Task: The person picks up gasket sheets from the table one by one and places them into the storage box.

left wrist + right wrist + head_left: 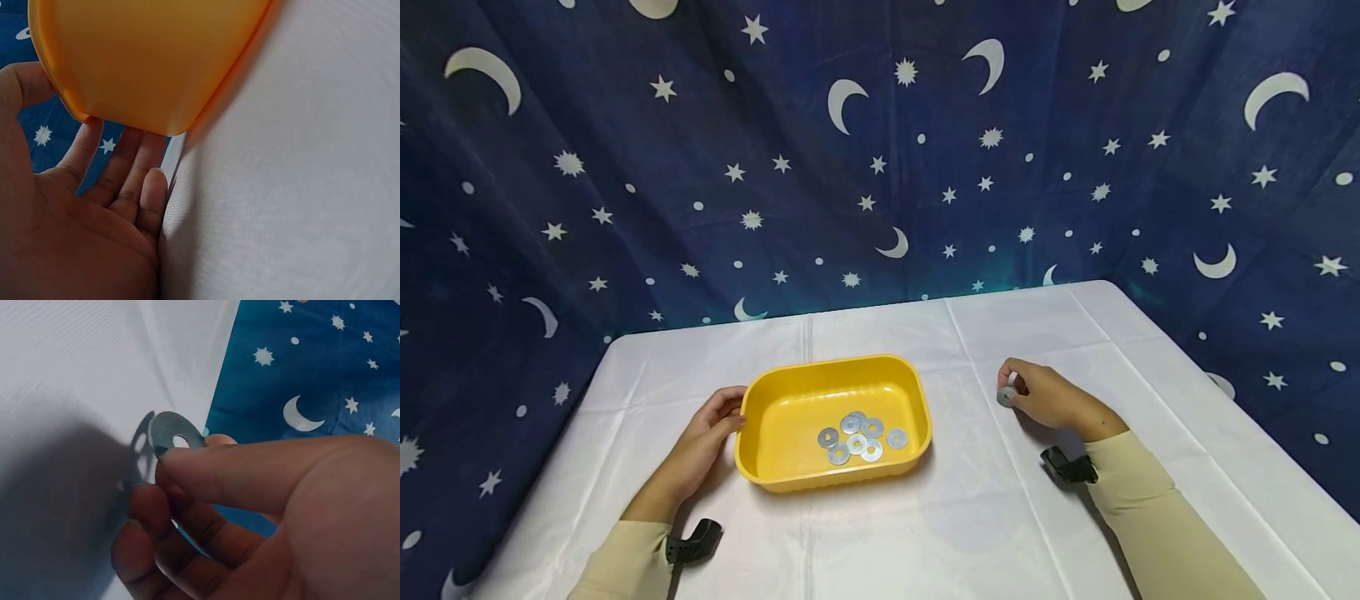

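A yellow plastic tray [831, 482] stands on the white tablecloth, with several flat metal washers [857, 444] lying loose inside it, some overlapping. At the tray's left end my left hand [703, 442] holds its wall, the thumb at the rim and the fingertips against the outside, as the left wrist view also shows. Off to the right of the tray, my right hand [1047, 396] pinches a grey metal washer [175, 434] between thumb and fingers. The washer is tilted on edge close to the cloth; whether it touches the cloth I cannot tell.
The white-covered table [970, 533] reaches back to a dark blue curtain [805, 192] printed with moons and stars, which also hangs at both sides. Black bands with camera mounts [1067, 467] sit on both wrists.
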{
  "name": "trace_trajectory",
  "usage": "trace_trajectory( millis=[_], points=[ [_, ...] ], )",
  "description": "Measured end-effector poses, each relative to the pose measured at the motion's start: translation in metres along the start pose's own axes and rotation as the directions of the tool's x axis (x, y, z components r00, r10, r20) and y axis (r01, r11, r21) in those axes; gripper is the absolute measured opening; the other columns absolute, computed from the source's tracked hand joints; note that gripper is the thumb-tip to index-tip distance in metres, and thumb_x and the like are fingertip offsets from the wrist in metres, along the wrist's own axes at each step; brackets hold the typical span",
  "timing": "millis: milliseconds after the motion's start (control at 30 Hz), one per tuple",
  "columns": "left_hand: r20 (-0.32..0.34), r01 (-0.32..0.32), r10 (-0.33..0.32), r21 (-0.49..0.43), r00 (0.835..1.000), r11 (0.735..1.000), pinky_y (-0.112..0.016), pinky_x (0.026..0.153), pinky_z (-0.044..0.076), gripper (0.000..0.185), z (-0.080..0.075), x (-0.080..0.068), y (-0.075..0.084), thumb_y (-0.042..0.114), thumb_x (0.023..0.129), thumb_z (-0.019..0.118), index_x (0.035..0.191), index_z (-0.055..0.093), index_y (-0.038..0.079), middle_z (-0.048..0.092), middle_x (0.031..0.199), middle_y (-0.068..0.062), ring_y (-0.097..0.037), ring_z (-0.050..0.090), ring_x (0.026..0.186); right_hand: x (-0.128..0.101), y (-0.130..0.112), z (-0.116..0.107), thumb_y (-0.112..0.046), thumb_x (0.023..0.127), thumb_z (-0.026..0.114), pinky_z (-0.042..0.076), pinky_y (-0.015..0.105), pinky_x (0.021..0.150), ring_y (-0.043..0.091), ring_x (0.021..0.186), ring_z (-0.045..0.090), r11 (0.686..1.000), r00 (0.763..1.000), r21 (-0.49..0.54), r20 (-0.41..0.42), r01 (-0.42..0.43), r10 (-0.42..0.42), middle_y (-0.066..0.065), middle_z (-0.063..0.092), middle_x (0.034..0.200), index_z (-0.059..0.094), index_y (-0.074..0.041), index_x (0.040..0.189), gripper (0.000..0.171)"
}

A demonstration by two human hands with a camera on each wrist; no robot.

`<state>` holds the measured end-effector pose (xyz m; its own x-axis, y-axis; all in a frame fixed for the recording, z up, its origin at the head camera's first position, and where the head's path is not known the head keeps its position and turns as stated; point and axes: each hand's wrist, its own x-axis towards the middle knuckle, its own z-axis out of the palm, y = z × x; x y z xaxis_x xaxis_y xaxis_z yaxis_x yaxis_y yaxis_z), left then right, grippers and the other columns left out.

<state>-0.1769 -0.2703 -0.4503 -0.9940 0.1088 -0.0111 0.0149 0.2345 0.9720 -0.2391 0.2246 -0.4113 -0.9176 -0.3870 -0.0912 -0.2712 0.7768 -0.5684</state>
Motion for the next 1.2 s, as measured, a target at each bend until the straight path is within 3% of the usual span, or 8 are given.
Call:
trace_trajectory(
  millis=[300,633,900,1200],
  points=[
    [0.004,0.004,-0.004,0.001,1.000,1.000,-0.005,0.096,0.041,0.043,0.001,0.000,-0.002,0.008,0.100,0.046,0.141,0.040,-0.002,0.048,0.139,-0.018,0.000,0.053,0.112,-0.001,-0.033,0.001,0.004,0.093,0.056,0.043,0.027,0.058,0.017,0.067,0.049,0.991,0.993,0.102,-0.093,0.087,-0.077,0.006,0.055,0.080,0.054,-0.008,0.107,0.019],
    [0.001,0.009,-0.009,0.008,1.000,1.000,-0.004,0.096,0.039,0.044,0.000,0.000,0.000,0.009,0.099,0.047,0.141,0.040,-0.001,0.046,0.142,-0.021,0.000,0.052,0.113,0.013,-0.103,0.009,-0.003,0.096,0.057,0.049,0.028,0.067,0.019,0.080,0.056,0.962,0.977,0.190,-0.123,0.197,-0.175,0.007,0.062,0.090,0.056,-0.014,0.109,0.017],
    [0.002,0.021,-0.021,0.013,1.000,1.000,-0.003,0.096,0.039,0.044,-0.001,0.001,0.002,0.009,0.099,0.047,0.141,0.040,-0.001,0.046,0.142,-0.021,-0.001,0.052,0.113,0.024,-0.152,0.038,0.001,0.094,0.060,0.051,0.028,0.074,0.017,0.080,0.054,0.932,0.966,0.253,-0.072,0.260,-0.249,0.004,0.058,0.086,0.058,-0.013,0.107,0.019],
    [-0.002,0.030,-0.030,0.005,1.000,1.000,-0.004,0.095,0.041,0.045,0.000,0.001,0.003,0.009,0.098,0.048,0.141,0.039,-0.001,0.047,0.140,-0.018,-0.001,0.052,0.111,0.044,-0.178,0.079,0.000,0.094,0.060,0.046,0.020,0.061,0.013,0.073,0.052,0.935,0.962,0.253,0.048,0.247,-0.267,0.002,0.056,0.086,0.058,-0.015,0.106,0.019]
  ],
)
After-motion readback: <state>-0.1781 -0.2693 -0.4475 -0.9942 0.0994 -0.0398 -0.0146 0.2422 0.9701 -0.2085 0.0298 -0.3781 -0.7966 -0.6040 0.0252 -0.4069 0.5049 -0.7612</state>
